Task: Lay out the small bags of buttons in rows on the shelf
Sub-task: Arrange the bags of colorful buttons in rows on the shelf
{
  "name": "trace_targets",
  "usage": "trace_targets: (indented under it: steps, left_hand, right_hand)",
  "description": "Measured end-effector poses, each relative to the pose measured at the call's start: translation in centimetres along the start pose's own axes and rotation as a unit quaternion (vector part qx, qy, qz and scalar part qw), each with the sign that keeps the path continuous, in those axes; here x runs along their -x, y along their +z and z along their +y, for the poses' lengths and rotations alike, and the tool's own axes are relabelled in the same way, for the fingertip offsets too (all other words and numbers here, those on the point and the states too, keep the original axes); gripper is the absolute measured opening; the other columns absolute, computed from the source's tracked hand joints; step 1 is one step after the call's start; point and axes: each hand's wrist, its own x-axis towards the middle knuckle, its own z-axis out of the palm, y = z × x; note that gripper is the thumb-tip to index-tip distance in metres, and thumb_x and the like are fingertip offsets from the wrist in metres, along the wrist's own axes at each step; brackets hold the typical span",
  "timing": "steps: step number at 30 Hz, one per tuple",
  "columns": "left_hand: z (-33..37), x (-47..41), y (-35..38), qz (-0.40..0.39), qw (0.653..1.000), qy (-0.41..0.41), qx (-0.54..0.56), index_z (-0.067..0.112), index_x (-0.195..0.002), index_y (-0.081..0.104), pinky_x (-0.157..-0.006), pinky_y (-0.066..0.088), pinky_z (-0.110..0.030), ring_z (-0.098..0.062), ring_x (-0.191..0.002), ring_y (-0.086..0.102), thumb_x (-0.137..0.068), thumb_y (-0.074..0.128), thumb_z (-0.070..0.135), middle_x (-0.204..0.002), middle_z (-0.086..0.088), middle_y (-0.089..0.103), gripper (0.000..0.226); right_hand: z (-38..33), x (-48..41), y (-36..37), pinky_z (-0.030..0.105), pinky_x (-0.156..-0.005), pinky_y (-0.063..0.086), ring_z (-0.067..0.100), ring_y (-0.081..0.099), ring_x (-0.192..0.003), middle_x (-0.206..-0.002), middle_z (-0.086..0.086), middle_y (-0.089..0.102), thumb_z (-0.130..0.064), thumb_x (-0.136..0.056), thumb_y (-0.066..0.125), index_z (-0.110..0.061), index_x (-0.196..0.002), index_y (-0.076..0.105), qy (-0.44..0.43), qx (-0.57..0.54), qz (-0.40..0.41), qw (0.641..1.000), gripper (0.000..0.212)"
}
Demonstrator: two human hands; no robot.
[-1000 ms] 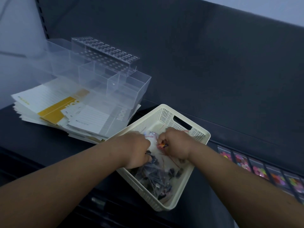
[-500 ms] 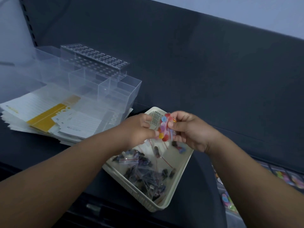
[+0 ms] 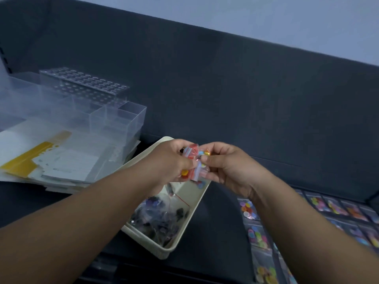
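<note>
Above the basket's (image 3: 196,203) far end, the left hand (image 3: 172,160) and right hand (image 3: 223,165) both pinch a clump of button bags (image 3: 193,159). Better to peel one free before carrying it right of the basket to the laid rows (image 3: 254,232). The clear boxes (image 3: 114,117) and papers (image 3: 51,160) left of the basket don't look to be in the way.

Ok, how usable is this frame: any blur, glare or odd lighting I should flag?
Head view: dim, bluish light; the held bags between left hand and right hand are slightly blurred; the laid-out bags lower right smear toward the corner; the clear organiser washes out pale at left.
</note>
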Motion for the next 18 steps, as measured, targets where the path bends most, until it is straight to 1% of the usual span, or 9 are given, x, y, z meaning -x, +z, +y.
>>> trace_targets:
  steps: [2, 4, 6, 8, 11, 12, 13, 15, 18]
  left_hand:
    - [0.3, -0.1, 1.2, 0.023, 1.0, -0.003, -0.006, 0.02, -0.102, 0.064, -0.059, 0.054, -0.024, -0.011, -0.066, 0.064, -0.086, 0.059, -0.001, -0.091, -0.004, 0.067, 0.027]
    - [0.5, -0.1, 2.9, 0.029, 1.0, -0.003, -0.007, 0.019, -0.098, 0.066, -0.055, 0.053, -0.023, -0.009, -0.062, 0.065, -0.085, 0.058, -0.004, -0.089, -0.004, 0.068, 0.027]
    - [0.4, 0.1, 5.1, 0.026, 1.0, -0.007, -0.009, 0.017, -0.098, 0.066, -0.06, 0.056, -0.026, -0.012, -0.068, 0.067, -0.084, 0.059, -0.004, -0.091, -0.006, 0.069, 0.025]
    - [0.4, 0.3, 7.8, 0.024, 1.0, -0.017, -0.003, 0.017, -0.096, 0.066, -0.066, 0.057, -0.028, -0.016, -0.073, 0.066, -0.083, 0.062, 0.0, -0.091, -0.006, 0.069, 0.021]
    - [0.3, 0.9, 12.8, 0.018, 0.999, -0.034, 0.021, 0.017, -0.089, 0.064, -0.056, 0.053, -0.023, -0.013, -0.067, 0.063, -0.084, 0.063, 0.003, -0.082, -0.003, 0.068, 0.015]
    - [0.3, 1.0, 14.6, 0.015, 0.999, -0.038, 0.024, 0.018, -0.086, 0.063, -0.053, 0.051, -0.021, -0.012, -0.064, 0.062, -0.084, 0.064, 0.004, -0.078, -0.002, 0.067, 0.014]
    - [0.2, 1.2, 16.4, 0.013, 0.999, -0.042, 0.024, 0.018, -0.082, 0.062, -0.051, 0.051, -0.02, -0.011, -0.061, 0.061, -0.084, 0.065, 0.004, -0.075, -0.002, 0.066, 0.014]
    - [0.0, 1.6, 19.9, 0.01, 0.999, -0.049, 0.02, 0.018, -0.076, 0.061, -0.055, 0.052, -0.023, -0.012, -0.059, 0.061, -0.084, 0.065, 0.004, -0.071, -0.002, 0.065, 0.017]
    - [-0.6, 2.3, 25.0, 0.011, 0.998, -0.062, 0.019, 0.016, -0.072, 0.059, -0.055, 0.052, -0.024, -0.015, -0.059, 0.06, -0.083, 0.065, 0.001, -0.07, -0.005, 0.064, 0.019]
  right_hand:
    - [-0.2, 1.2, -1.4, 0.024, -0.06, 0.059, 0.019, 0.064, -0.074, -0.085, 0.009, 0.065, 0.006, -0.088, 0.055, -0.009, -0.094, 0.063, 0.0, -0.01, 0.019, 1.0, 0.018]
    - [-0.2, 2.6, -2.9, 0.023, -0.055, 0.057, 0.017, 0.066, -0.072, -0.083, 0.009, 0.067, 0.007, -0.087, 0.055, -0.008, -0.093, 0.062, 0.0, -0.029, 0.032, 0.999, 0.018]
    - [0.0, 4.1, -4.6, 0.02, -0.054, 0.054, 0.016, 0.067, -0.07, -0.08, 0.008, 0.069, 0.006, -0.088, 0.056, -0.007, -0.091, 0.062, -0.001, -0.032, 0.034, 0.999, 0.015]
    - [0.3, 5.7, -6.6, 0.019, -0.056, 0.054, 0.012, 0.068, -0.066, -0.075, 0.004, 0.07, 0.004, -0.089, 0.055, -0.01, -0.087, 0.062, -0.002, -0.024, 0.037, 0.999, 0.015]
    - [0.8, 8.5, -10.3, 0.024, -0.067, 0.056, 0.012, 0.068, -0.068, -0.073, 0.002, 0.069, 0.004, -0.09, 0.053, -0.01, -0.085, 0.061, -0.004, -0.038, 0.041, 0.998, 0.017]
    - [1.0, 9.6, -11.6, 0.023, -0.066, 0.056, 0.012, 0.068, -0.067, -0.072, 0.002, 0.069, 0.004, -0.09, 0.053, -0.01, -0.084, 0.06, -0.004, -0.043, 0.044, 0.998, 0.017]
    - [1.2, 10.7, -12.9, 0.022, -0.062, 0.055, 0.012, 0.067, -0.064, -0.07, 0.002, 0.068, 0.004, -0.09, 0.053, -0.01, -0.083, 0.06, -0.004, -0.047, 0.05, 0.998, 0.017]
    - [1.7, 12.8, -15.6, 0.024, -0.053, 0.054, 0.014, 0.062, -0.06, -0.071, 0.006, 0.064, 0.002, -0.089, 0.056, -0.011, -0.083, 0.059, -0.004, -0.043, 0.062, 0.997, 0.014]
    - [2.6, 16.0, -19.5, 0.023, -0.044, 0.044, 0.016, 0.049, -0.058, -0.074, 0.012, 0.055, -0.002, -0.087, 0.06, -0.014, -0.088, 0.06, -0.002, 0.005, 0.083, 0.996, 0.012]
